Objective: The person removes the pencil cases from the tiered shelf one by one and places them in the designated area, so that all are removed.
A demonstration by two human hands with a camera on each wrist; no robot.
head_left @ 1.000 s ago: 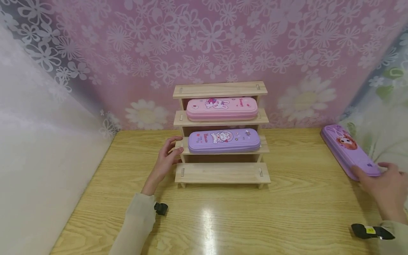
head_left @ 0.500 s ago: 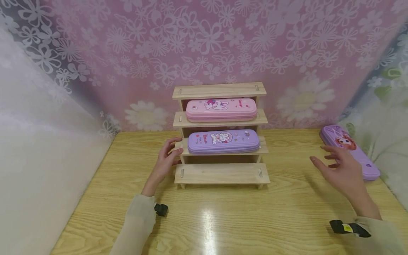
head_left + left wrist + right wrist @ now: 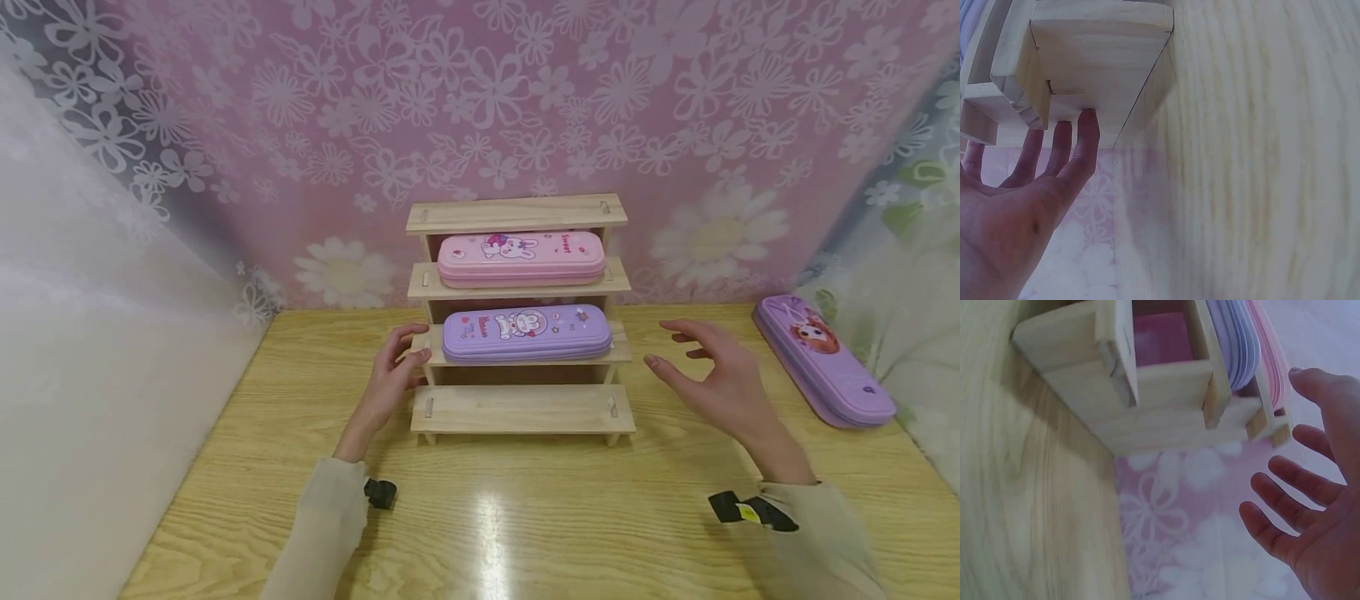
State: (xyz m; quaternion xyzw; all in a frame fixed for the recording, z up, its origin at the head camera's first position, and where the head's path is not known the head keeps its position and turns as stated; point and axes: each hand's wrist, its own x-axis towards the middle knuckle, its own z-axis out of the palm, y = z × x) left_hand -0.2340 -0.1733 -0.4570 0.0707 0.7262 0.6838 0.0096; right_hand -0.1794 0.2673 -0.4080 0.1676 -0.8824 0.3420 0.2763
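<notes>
A stepped wooden display rack (image 3: 517, 408) stands mid-table. My left hand (image 3: 386, 375) holds its left side, thumb at the front edge of a step; in the left wrist view, fingertips (image 3: 1088, 122) rest on the side panel. A pink pencil case (image 3: 521, 260) with a rabbit print lies on the second step from the top. On the step below lies a purple pencil case (image 3: 527, 333). My right hand (image 3: 723, 379) hangs right of the rack, fingers spread and holding nothing. Another purple pencil case (image 3: 825, 362), printed with a red-haired figure, lies at the table's right side.
The wood-grain table (image 3: 420, 542) carries everything. A pink floral curtain (image 3: 487, 108) hangs close behind the rack. Pale cloth walls (image 3: 90, 333) bound the table at left and right. The rack's top and bottom steps bear no case.
My right hand has let go of the purple pencil case at the far right and moved left towards the rack. That case stays on the table. The left hand has kept its place.
</notes>
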